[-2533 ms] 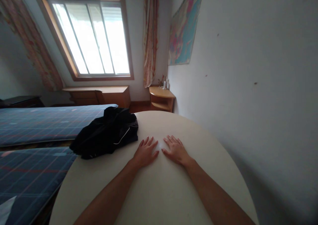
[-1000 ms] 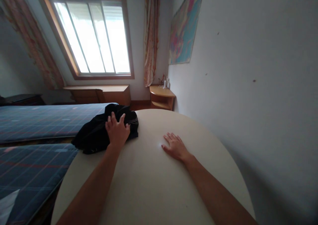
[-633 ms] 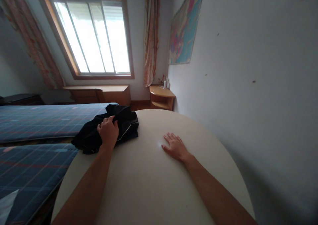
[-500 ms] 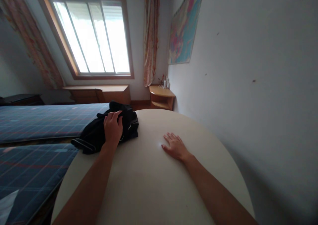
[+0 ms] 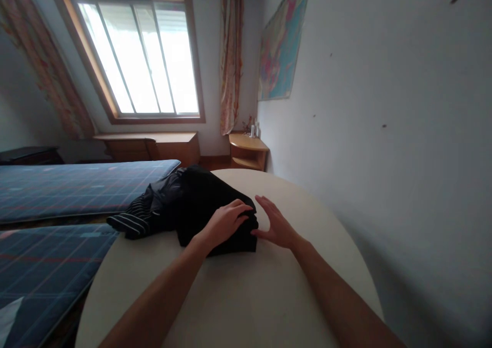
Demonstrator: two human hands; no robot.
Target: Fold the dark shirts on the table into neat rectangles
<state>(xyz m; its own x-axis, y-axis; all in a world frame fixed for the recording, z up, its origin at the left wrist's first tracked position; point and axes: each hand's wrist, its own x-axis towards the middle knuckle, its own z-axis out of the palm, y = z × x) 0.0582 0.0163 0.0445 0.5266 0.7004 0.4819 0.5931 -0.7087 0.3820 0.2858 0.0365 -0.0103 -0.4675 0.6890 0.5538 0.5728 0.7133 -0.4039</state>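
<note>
A black garment (image 5: 205,191) with white-striped trim lies bunched on the pale round table (image 5: 230,297). Its striped end is at the left and a flatter part stretches right. My left hand (image 5: 226,222) is closed on the garment near its right edge; the fold between the fingers is partly hidden. Just right of that edge, my right hand (image 5: 274,225) is open, thumb and fingers spread apart around the cloth's border. Whether the right fingertips touch the fabric I cannot tell. The garment's exact kind does not show.
Blue plaid mattresses (image 5: 57,256) adjoin the table's left side. A white wall (image 5: 384,184) runs along the right. Beyond the table stand a low wooden corner shelf (image 5: 249,143) and a desk (image 5: 172,139) under the window.
My left hand has moved right, drawing part of the black garment across the table. The right hand has lifted from lying flat and turned towards the cloth's edge.
</note>
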